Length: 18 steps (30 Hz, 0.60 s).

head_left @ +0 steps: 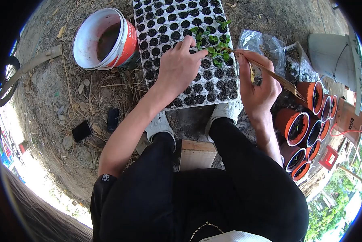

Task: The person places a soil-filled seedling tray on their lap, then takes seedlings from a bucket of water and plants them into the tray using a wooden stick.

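Observation:
A white seedling tray (148,37) with many round, soil-filled cells lies on the ground in front of my shoes. Small green seedlings (213,40) stand in some cells near its right side. My left hand (180,66) reaches over the tray's middle, thumb and index finger apart, close to the left side of the seedlings; its other fingers are curled. At the tray's right edge, my right hand (259,78) grips a thin wooden stick (269,72) between thumb and fingers. The stick's narrow tip points left into the seedlings' leaves; whether it touches soil I cannot tell.
A white and red bucket (126,44) stands left of the tray. Clear plastic (265,46) and several orange-brown pots (296,127) are at right, near a grey container (330,54). A phone (82,130) lies at lower left. A wooden block (197,155) sits between my legs.

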Each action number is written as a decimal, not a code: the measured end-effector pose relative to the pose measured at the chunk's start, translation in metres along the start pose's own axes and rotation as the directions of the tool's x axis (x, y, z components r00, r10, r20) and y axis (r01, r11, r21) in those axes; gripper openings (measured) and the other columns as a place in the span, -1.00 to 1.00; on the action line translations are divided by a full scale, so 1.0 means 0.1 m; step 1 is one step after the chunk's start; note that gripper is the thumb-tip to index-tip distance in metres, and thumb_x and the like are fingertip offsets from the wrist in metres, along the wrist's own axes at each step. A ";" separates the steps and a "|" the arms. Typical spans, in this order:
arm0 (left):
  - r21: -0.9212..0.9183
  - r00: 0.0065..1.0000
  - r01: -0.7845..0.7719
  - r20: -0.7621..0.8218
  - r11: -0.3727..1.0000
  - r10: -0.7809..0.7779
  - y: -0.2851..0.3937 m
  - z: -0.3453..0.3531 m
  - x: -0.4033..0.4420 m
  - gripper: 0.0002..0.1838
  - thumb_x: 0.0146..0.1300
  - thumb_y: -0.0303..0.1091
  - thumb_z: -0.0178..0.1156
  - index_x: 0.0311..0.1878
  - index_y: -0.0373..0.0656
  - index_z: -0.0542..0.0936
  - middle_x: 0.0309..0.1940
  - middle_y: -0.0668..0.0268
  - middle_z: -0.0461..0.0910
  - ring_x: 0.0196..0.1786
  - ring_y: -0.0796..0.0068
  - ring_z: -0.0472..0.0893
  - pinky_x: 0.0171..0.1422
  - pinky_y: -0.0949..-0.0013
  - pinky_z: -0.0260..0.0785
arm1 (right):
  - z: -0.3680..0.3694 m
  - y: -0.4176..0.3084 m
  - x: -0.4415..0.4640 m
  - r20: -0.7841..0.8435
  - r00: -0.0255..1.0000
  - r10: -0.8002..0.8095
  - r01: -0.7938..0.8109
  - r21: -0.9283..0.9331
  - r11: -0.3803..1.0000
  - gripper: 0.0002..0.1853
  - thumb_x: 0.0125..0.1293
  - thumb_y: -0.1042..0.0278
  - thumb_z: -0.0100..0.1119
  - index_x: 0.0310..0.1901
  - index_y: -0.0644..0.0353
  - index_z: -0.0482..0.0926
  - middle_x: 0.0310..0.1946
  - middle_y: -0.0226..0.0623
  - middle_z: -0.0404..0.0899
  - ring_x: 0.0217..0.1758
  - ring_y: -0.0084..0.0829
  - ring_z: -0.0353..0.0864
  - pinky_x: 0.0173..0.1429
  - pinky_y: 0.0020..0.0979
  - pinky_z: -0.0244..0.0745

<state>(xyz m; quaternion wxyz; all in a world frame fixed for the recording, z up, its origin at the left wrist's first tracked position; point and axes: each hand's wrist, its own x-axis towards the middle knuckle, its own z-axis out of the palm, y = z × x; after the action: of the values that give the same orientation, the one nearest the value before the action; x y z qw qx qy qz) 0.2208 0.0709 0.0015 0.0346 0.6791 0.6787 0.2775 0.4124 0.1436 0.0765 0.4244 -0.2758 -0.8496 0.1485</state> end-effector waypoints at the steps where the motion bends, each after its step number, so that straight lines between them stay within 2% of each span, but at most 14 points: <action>1: -0.020 1.000 0.010 0.000 1.000 -0.010 0.00 -0.01 0.00 -0.75 0.31 -0.39 0.31 0.03 0.08 0.79 -0.01 0.33 0.53 -0.26 0.26 0.73 -0.22 0.20 0.61 | -0.02 -0.02 0.01 -0.016 1.000 0.024 -0.024 -0.003 1.000 -0.80 0.31 0.64 0.40 -0.05 0.31 0.68 -0.17 -0.21 0.78 -0.19 -0.32 0.82 -0.10 -0.40 0.66; 6: -0.111 0.996 0.093 0.008 0.989 -0.093 0.00 -0.05 0.01 -0.76 0.38 -0.40 0.25 0.03 0.07 0.78 -0.06 0.35 0.55 -0.36 0.31 0.70 -0.28 0.21 0.57 | -0.05 0.00 0.00 -0.055 0.998 0.035 -0.035 -0.001 0.999 -0.81 0.34 0.63 0.40 -0.04 0.33 0.68 -0.14 -0.22 0.80 -0.15 -0.40 0.83 -0.07 -0.44 0.69; 8: -0.186 0.986 0.162 -0.004 0.969 -0.166 -0.01 -0.12 0.02 -0.77 0.43 -0.39 0.22 0.05 0.05 0.77 -0.13 0.38 0.60 -0.44 0.37 0.67 -0.32 0.26 0.53 | -0.06 0.00 -0.02 -0.042 0.995 0.089 -0.087 0.054 0.995 -0.80 0.47 0.62 0.29 0.07 0.38 0.60 -0.06 -0.07 0.78 -0.01 -0.37 0.81 0.13 -0.40 0.70; 10: -0.249 0.977 0.192 -0.042 0.949 -0.209 -0.07 -0.25 0.04 -0.77 0.41 -0.40 0.26 0.07 0.02 0.76 -0.18 0.37 0.67 -0.47 0.39 0.64 -0.33 0.32 0.51 | -0.10 -0.03 -0.01 -0.035 0.991 0.132 -0.131 0.031 0.991 -0.80 0.49 0.64 0.25 0.09 0.40 0.56 -0.04 0.00 0.76 0.00 -0.33 0.81 0.17 -0.38 0.70; 12: -0.330 0.946 0.227 -0.148 0.916 -0.288 -0.18 -0.55 0.10 -0.76 0.43 -0.36 0.31 0.12 -0.05 0.74 -0.26 0.31 0.76 -0.47 0.52 0.61 -0.33 0.40 0.49 | -0.11 0.03 -0.02 -0.066 0.990 0.122 -0.121 0.031 0.992 -0.80 0.49 0.65 0.23 0.08 0.42 0.55 -0.04 0.03 0.76 0.01 -0.30 0.81 0.17 -0.37 0.71; 13: -0.319 0.922 0.247 -0.213 0.915 -0.323 -0.31 -0.75 0.15 -0.76 0.44 -0.34 0.30 0.12 -0.06 0.74 -0.28 0.30 0.76 -0.44 0.54 0.63 -0.32 0.41 0.49 | -0.09 0.06 -0.03 -0.141 0.980 0.142 -0.124 0.131 0.984 -0.79 0.41 0.65 0.33 0.04 0.38 0.61 -0.08 -0.08 0.78 -0.03 -0.35 0.81 0.12 -0.36 0.72; 14: -0.309 0.894 0.265 -0.276 0.913 -0.353 -0.50 -0.94 0.18 -0.76 0.46 -0.32 0.30 0.13 -0.08 0.73 -0.29 0.29 0.76 -0.41 0.56 0.65 -0.32 0.42 0.48 | -0.13 0.04 -0.01 -0.118 0.982 0.150 -0.138 0.103 0.985 -0.78 0.44 0.67 0.28 0.07 0.41 0.57 -0.07 -0.01 0.77 -0.02 -0.31 0.81 0.16 -0.34 0.72; 16: -0.253 0.822 0.310 -0.412 0.916 -0.392 -0.99 -1.26 0.17 -0.75 0.46 -0.30 0.29 0.14 -0.07 0.72 -0.31 0.28 0.76 -0.33 0.55 0.70 -0.28 0.38 0.50 | -0.18 0.03 0.00 -0.117 0.975 0.187 -0.166 0.169 0.971 -0.76 0.46 0.68 0.25 0.10 0.43 0.53 -0.06 0.04 0.75 0.02 -0.27 0.81 0.18 -0.33 0.73; 18: 0.059 0.819 0.556 -0.212 0.829 -0.534 -1.46 -1.56 0.15 -0.76 0.43 -0.35 0.22 0.10 -0.01 0.73 -0.19 0.17 0.80 -0.17 0.13 0.79 -0.09 0.11 0.60 | -0.20 0.03 -0.02 -0.122 0.973 0.195 -0.174 0.166 0.971 -0.76 0.46 0.69 0.24 0.11 0.43 0.51 -0.05 0.06 0.75 0.04 -0.26 0.80 0.19 -0.33 0.73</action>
<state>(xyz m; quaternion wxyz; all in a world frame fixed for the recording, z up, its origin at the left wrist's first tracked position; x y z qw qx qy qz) 0.0213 0.0443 0.0763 0.0085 0.4282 0.8599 0.2778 0.4310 0.1454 0.0856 0.4861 -0.3298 -0.7750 0.2331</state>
